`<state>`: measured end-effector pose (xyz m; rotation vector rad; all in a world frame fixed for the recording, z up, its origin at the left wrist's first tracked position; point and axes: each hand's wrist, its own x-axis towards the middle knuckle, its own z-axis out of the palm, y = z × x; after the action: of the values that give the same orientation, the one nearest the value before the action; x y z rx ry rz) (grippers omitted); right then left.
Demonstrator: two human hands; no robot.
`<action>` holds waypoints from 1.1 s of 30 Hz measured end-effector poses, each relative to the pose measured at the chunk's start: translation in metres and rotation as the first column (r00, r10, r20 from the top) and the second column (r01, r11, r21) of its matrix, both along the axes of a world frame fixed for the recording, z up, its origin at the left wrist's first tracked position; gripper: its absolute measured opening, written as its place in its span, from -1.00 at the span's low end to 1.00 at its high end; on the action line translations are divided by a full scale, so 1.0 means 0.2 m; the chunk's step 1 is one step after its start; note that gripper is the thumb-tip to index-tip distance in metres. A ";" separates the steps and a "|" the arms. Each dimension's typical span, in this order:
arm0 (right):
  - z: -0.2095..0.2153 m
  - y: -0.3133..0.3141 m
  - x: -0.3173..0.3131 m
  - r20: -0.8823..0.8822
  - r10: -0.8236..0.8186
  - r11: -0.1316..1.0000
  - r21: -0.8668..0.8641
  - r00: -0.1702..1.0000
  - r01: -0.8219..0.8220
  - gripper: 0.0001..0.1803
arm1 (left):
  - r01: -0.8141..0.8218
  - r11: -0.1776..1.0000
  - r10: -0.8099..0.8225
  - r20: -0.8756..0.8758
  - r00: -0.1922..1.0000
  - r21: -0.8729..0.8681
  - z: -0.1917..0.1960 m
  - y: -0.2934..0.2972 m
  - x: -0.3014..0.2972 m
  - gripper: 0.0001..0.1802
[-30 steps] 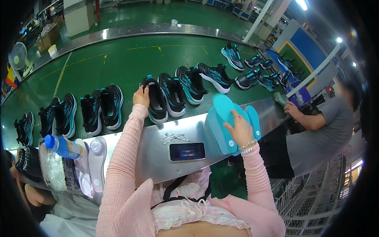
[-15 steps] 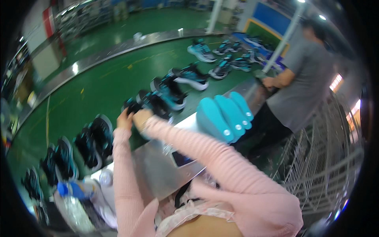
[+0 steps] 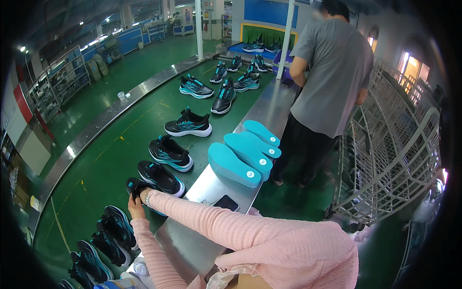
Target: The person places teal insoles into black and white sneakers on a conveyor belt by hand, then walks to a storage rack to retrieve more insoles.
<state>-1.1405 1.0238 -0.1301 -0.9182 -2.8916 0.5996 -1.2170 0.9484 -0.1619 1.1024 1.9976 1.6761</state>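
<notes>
Both hands (image 3: 139, 200) gripping a black shoe (image 3: 136, 187) on the belt (image 3: 101, 159); teal insoles (image 3: 240, 156) waiting unfitted on the ledge (image 3: 207, 185).

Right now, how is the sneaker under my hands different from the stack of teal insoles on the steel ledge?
The black sneaker lies on the green belt; the teal insoles sit on the steel ledge. The sneaker is a dark, built-up shoe, while the insoles are flat, plain teal pads. Both hands, left hand and right hand, touch the sneaker; nothing touches the insoles. They share teal colouring.
</notes>
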 end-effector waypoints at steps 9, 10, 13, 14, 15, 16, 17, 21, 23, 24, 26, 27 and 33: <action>0.29 -0.10 0.67 -0.716 0.106 0.945 -0.142 0.690 -0.293 -0.74 | -0.345 0.916 0.397 -0.587 0.705 0.205 0.35 -0.04 0.20 -0.73; 0.40 -0.10 0.89 -0.655 0.011 0.881 -0.351 0.755 -0.318 -0.72 | -0.370 0.918 0.388 -0.503 0.772 0.141 0.46 -0.06 0.28 -0.77; 0.20 0.02 1.33 -0.682 -0.324 0.892 -0.450 0.656 -0.028 -0.70 | -0.317 0.890 0.002 -0.694 0.720 -0.327 0.50 0.07 0.39 -0.88; 0.23 0.02 1.43 -0.602 -0.371 0.890 -0.448 0.707 0.085 -0.67 | -0.383 0.700 -0.138 -0.640 0.756 -0.603 0.57 0.13 0.45 -0.84; 0.16 0.03 1.50 -0.647 -0.342 0.926 -0.356 0.681 0.127 -0.67 | -0.341 0.473 -0.264 -0.500 0.825 -0.813 0.57 0.20 0.45 -0.78; 0.11 0.02 1.56 -0.643 -0.393 0.910 -0.375 0.657 0.176 -0.69 | -0.310 0.328 -0.301 -0.410 0.861 -0.892 0.48 0.30 0.40 -0.71; 0.07 -0.01 1.60 -0.649 -0.433 0.895 -0.393 0.625 0.212 -0.71 | -0.287 0.294 -0.312 -0.376 0.873 -0.911 0.37 0.34 0.30 -0.67; -0.07 -0.07 1.67 -0.720 -0.498 0.863 -0.467 0.483 0.193 -0.78 | -0.317 -0.016 -0.380 -0.287 0.879 -0.948 0.24 0.42 0.18 -0.64; -0.07 -0.06 1.65 -0.751 -0.489 0.870 -0.457 0.442 0.186 -0.77 | -0.340 -0.126 -0.392 -0.268 0.880 -0.932 0.24 0.42 0.16 -0.64; -0.07 -0.05 1.66 -0.762 -0.482 0.875 -0.448 0.433 0.186 -0.76 | -0.343 -0.165 -0.391 -0.258 0.884 -0.925 0.24 0.42 0.17 -0.64; -0.07 -0.04 1.69 -0.735 -0.499 0.859 -0.489 0.459 0.151 -0.76 | -0.344 -0.233 -0.370 -0.245 0.896 -0.910 0.24 0.42 0.22 -0.64; -0.06 -0.04 1.69 -0.728 -0.502 0.852 -0.510 0.467 0.120 -0.77 | -0.352 -0.257 -0.360 -0.249 0.899 -0.900 0.29 0.38 0.25 -0.64; -0.06 -0.02 1.71 -0.797 -0.359 0.925 -0.375 0.486 0.068 -0.79 | -0.284 0.045 -0.437 -0.275 0.857 -0.958 0.71 0.12 0.46 -0.41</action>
<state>-0.7986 1.0206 -0.1425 -0.6841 -1.7615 1.0972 -1.1244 0.9732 -0.0202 0.9551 2.4649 -0.5411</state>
